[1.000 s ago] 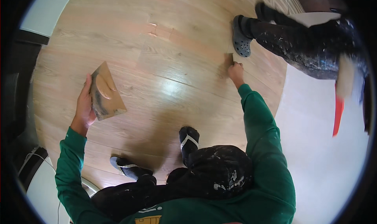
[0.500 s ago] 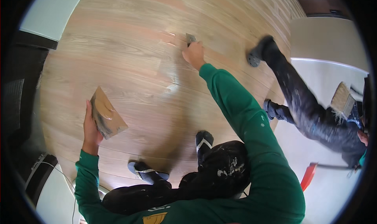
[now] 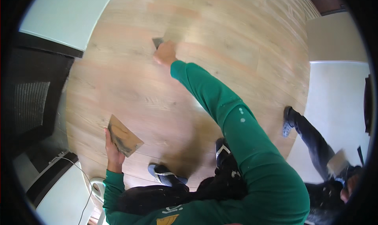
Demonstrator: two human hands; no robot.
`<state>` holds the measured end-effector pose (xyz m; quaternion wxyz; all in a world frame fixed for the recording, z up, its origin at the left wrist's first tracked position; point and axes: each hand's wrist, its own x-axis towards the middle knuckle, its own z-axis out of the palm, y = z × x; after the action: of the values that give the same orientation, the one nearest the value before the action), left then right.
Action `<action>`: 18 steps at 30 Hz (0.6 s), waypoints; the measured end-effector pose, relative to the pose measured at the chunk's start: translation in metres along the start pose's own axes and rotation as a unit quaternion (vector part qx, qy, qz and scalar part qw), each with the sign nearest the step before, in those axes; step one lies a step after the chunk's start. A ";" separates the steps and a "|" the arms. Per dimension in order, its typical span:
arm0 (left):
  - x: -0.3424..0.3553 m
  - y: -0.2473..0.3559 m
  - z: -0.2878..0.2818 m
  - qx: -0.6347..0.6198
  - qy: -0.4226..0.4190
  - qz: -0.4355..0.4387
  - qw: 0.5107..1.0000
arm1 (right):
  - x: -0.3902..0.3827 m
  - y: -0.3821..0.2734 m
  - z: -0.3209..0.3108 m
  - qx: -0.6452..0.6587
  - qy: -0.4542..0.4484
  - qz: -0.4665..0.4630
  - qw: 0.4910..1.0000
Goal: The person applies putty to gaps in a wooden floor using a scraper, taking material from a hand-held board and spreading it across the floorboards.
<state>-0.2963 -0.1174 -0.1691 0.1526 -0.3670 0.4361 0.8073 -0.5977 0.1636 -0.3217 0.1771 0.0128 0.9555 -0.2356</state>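
Observation:
My left hand grips the edge of a flat tan board carrying a blob of smooth tan paste and dark smears. My right arm reaches forward over the wood-plank floor, and my right hand holds a putty knife low on the floor, slightly blurred, its metal blade pointing up-left. Pinkish patches show on the planks around it. My sandalled feet stand below, between the board and my right arm.
A co-worker's leg and hand are at the lower right, beside a wide brush. A dark door-like panel and white walls border the left; a cable hangs lower left. A pale wall borders the right.
My right hand has swept leftward across the floor with the knife. The co-worker has moved toward the lower right. The board has shifted down and right in view as my view moved.

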 end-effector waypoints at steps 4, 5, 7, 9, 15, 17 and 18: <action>-0.010 0.005 0.024 -0.010 -0.017 0.016 1.000 | -0.050 -0.025 -0.027 0.168 -0.101 -0.088 0.977; -0.015 0.009 0.032 -0.009 -0.017 0.031 0.999 | -0.082 -0.031 -0.047 0.294 -0.122 -0.056 0.946; -0.020 0.012 0.053 -0.006 -0.049 0.029 0.998 | -0.152 -0.028 -0.079 0.435 -0.062 -0.159 0.884; -0.022 0.014 0.078 -0.012 -0.072 0.015 0.997 | -0.212 -0.025 -0.104 0.474 -0.003 -0.277 0.836; -0.049 0.003 0.157 -0.057 -0.183 -0.164 0.968 | -0.317 -0.001 -0.148 0.300 0.131 -0.651 0.685; -0.059 0.001 0.165 -0.038 -0.209 -0.137 0.967 | -0.330 0.000 -0.150 0.276 0.160 -0.686 0.654; -0.064 0.001 0.171 -0.029 -0.221 -0.123 0.967 | -0.331 0.004 -0.153 0.260 0.168 -0.678 0.667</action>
<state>-0.3313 0.0259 -0.0621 0.3328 -0.2345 0.3190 0.8559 -0.3381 0.2560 -0.0833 -0.2049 -0.5534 0.6143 -0.5239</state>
